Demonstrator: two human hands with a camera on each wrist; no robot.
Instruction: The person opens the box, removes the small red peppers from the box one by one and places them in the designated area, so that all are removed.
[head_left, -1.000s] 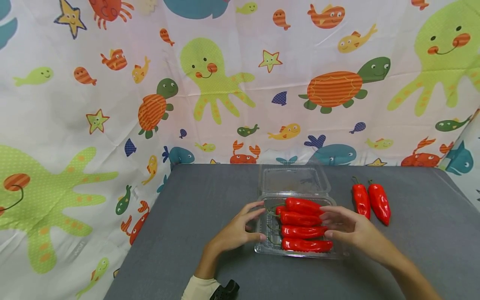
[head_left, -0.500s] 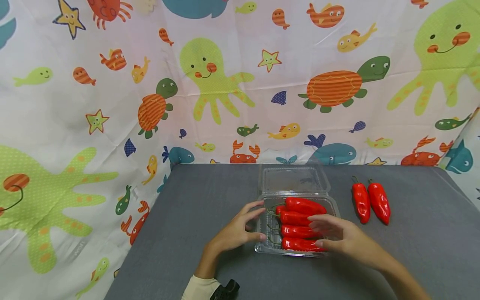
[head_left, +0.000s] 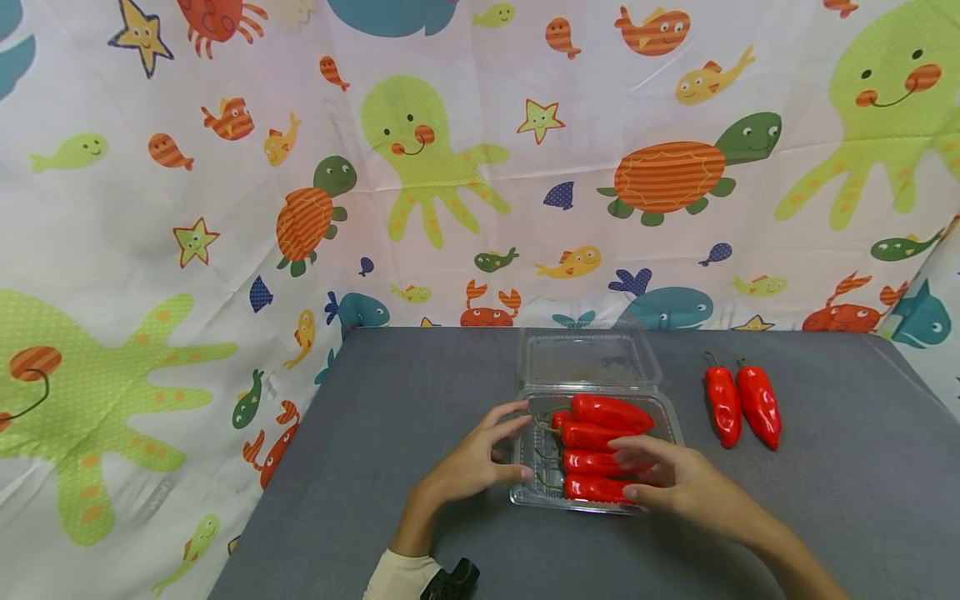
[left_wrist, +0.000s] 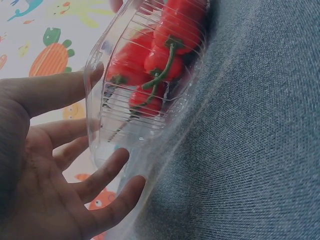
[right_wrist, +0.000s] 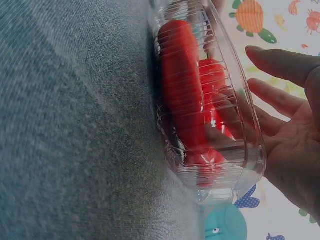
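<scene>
A clear plastic clamshell box stands on the table with its lid folded back. Several red peppers lie side by side in it, green stems toward the left. My left hand is at the box's left side, thumb and fingers spread; in the left wrist view its index finger lies along the rim. Over the right end of the peppers hangs my right hand, thumb apart from the fingers. The right wrist view has its fingers inside the rim, partly seen through the plastic wall; whether they touch a pepper I cannot tell.
Two more red peppers, one on the left and one on the right, lie on the grey tabletop right of the box. The transparent lid reaches back toward the sea-animal curtain behind the table.
My right hand has shifted left and slightly down, from the box's right edge to over the pepper ends. The left hand, box and peppers have stayed in place.
</scene>
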